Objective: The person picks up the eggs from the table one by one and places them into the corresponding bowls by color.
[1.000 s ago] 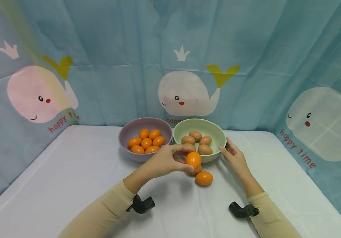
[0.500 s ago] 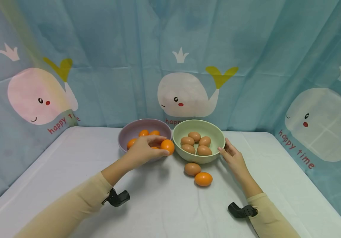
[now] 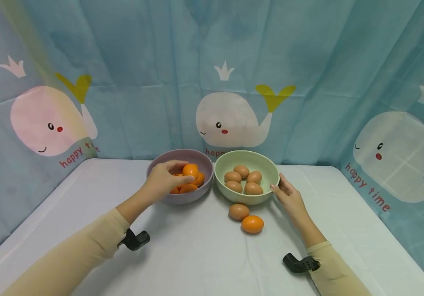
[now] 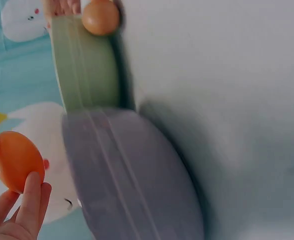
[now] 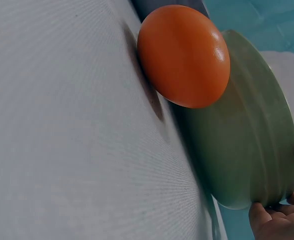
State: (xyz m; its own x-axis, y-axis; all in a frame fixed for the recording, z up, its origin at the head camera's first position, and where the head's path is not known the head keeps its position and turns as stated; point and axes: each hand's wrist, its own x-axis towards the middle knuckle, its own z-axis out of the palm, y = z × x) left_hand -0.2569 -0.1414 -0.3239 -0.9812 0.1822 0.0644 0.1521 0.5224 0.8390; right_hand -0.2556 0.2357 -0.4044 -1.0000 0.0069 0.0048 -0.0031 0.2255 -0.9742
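My left hand pinches a smooth orange egg between thumb and fingers, above the purple bowl. In the left wrist view the same orange egg sits at the fingertips, beyond the bowl's side. Several more orange eggs lie in that bowl, partly hidden by the hand. My right hand grips the right rim of the light green bowl, which holds several brown eggs. In the right wrist view its fingers touch the green bowl's outer wall.
In front of the green bowl, a brown egg and an orange egg lie close together on the white tablecloth. The two bowls stand side by side near the back edge. Behind them hangs a blue whale-print curtain.
My left hand has carried the orange egg leftward, from in front of the green bowl to over the purple bowl. The right hand has stayed on the green bowl's rim.
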